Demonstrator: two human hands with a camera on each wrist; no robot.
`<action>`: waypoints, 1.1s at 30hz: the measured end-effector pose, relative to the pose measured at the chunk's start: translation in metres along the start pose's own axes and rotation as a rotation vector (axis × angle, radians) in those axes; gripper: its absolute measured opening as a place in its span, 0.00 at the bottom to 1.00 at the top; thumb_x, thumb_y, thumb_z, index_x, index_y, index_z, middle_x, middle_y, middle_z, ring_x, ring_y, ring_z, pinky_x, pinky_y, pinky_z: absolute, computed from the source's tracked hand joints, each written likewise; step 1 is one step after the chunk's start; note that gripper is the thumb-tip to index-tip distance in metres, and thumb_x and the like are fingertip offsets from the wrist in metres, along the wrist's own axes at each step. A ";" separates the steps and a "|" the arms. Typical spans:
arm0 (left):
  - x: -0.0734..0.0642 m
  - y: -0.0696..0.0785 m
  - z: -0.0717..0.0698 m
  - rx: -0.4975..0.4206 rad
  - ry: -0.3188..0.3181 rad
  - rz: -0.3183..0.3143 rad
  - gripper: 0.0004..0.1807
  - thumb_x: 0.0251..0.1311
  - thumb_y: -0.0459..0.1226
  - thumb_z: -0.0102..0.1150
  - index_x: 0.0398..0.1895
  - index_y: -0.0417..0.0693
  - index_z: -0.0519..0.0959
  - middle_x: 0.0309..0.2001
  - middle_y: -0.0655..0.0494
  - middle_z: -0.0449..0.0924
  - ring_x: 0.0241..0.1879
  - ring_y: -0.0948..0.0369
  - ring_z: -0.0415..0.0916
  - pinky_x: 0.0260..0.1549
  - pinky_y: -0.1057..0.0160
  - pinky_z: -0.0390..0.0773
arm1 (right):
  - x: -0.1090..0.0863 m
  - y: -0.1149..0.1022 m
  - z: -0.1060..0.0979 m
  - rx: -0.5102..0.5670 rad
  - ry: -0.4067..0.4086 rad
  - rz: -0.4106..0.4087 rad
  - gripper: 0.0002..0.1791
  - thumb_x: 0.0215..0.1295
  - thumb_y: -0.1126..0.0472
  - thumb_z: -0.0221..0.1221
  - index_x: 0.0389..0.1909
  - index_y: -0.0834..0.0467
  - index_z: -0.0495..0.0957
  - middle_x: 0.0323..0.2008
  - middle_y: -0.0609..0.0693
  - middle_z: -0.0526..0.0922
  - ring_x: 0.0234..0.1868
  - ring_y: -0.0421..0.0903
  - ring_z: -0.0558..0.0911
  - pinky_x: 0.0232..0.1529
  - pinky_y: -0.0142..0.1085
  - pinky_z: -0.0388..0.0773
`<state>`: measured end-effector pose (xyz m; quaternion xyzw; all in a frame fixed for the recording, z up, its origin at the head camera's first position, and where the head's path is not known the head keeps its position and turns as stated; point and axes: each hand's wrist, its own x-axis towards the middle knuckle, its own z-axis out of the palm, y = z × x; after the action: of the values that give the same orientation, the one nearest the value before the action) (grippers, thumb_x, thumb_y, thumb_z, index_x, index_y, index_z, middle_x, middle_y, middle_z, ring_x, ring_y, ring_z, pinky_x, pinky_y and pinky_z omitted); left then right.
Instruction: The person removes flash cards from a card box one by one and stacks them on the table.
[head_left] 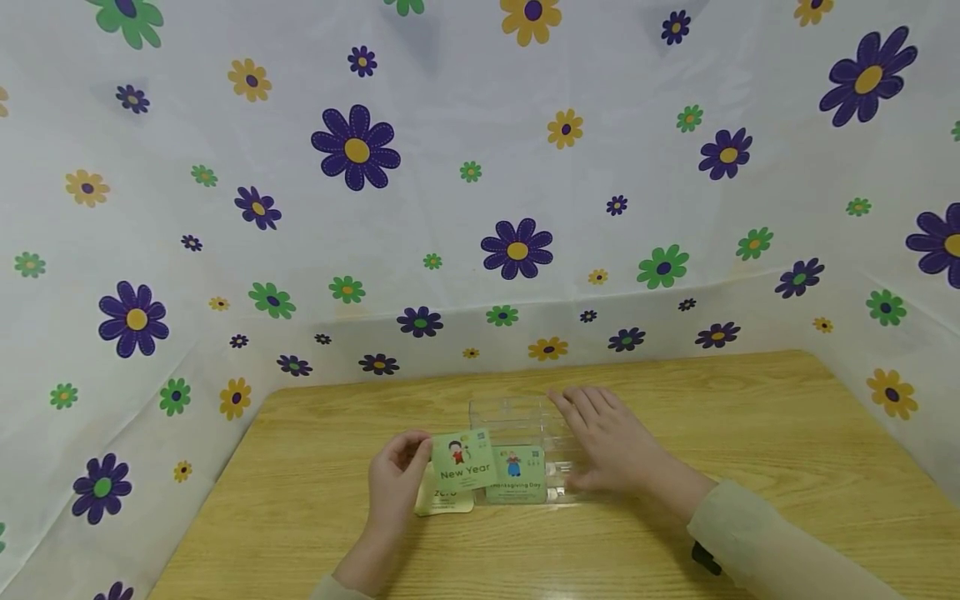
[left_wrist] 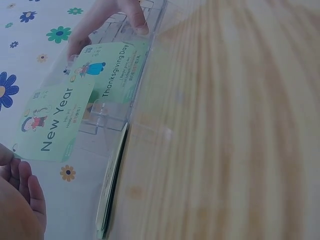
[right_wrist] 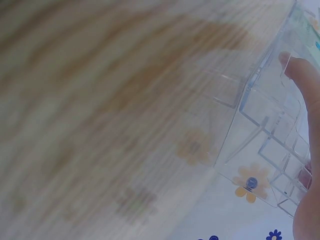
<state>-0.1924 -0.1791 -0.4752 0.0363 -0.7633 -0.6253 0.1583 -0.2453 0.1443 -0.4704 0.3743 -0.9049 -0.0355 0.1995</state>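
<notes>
My left hand point(head_left: 393, 483) pinches a green "New Year" card point(head_left: 465, 460) by its left edge between thumb and fingers. The card is held tilted above the pale "Zero" card point(head_left: 446, 502), which lies on a thin stack at the table. To the right, a green "Thanksgiving Day" card point(head_left: 517, 475) sits in a compartment of a clear plastic organizer point(head_left: 506, 408). My right hand point(head_left: 611, 442) holds the organizer's right part, thumb on the near side and fingers reaching to the far side. In the left wrist view, the New Year card point(left_wrist: 55, 122) overlaps the Thanksgiving card's lower corner.
The organizer stands on a light wooden table point(head_left: 337, 433). A white cloth with printed flowers point(head_left: 442, 208) hangs behind the table and along both sides. A dark band point(head_left: 705, 557) shows beneath the right sleeve.
</notes>
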 end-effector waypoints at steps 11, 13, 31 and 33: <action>0.000 -0.003 -0.008 0.029 0.018 -0.005 0.08 0.74 0.29 0.61 0.48 0.30 0.83 0.44 0.41 0.85 0.37 0.71 0.78 0.40 0.76 0.80 | 0.000 -0.001 -0.001 0.016 0.005 0.002 0.70 0.48 0.25 0.73 0.82 0.64 0.57 0.69 0.59 0.73 0.69 0.56 0.73 0.76 0.52 0.70; 0.001 -0.003 -0.010 0.031 0.023 -0.003 0.08 0.74 0.29 0.61 0.48 0.29 0.83 0.44 0.40 0.85 0.37 0.72 0.78 0.40 0.76 0.80 | 0.000 -0.001 -0.001 0.017 0.009 0.003 0.70 0.48 0.25 0.73 0.81 0.64 0.57 0.69 0.59 0.73 0.69 0.56 0.73 0.76 0.52 0.70; 0.002 -0.007 -0.021 0.063 0.017 0.000 0.09 0.74 0.29 0.61 0.49 0.29 0.83 0.45 0.42 0.86 0.37 0.74 0.79 0.42 0.76 0.81 | 0.000 -0.001 0.000 -0.001 0.009 0.005 0.69 0.48 0.24 0.72 0.81 0.63 0.58 0.68 0.58 0.73 0.68 0.56 0.73 0.76 0.51 0.70; 0.002 -0.007 -0.022 0.066 0.019 -0.002 0.09 0.75 0.29 0.61 0.49 0.29 0.83 0.45 0.42 0.86 0.37 0.74 0.79 0.42 0.76 0.81 | 0.000 0.000 0.000 0.003 0.004 0.005 0.69 0.49 0.24 0.72 0.81 0.63 0.58 0.68 0.58 0.73 0.68 0.56 0.73 0.76 0.51 0.70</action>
<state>-0.1893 -0.2020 -0.4773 0.0483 -0.7821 -0.5994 0.1635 -0.2452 0.1437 -0.4701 0.3723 -0.9055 -0.0327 0.2010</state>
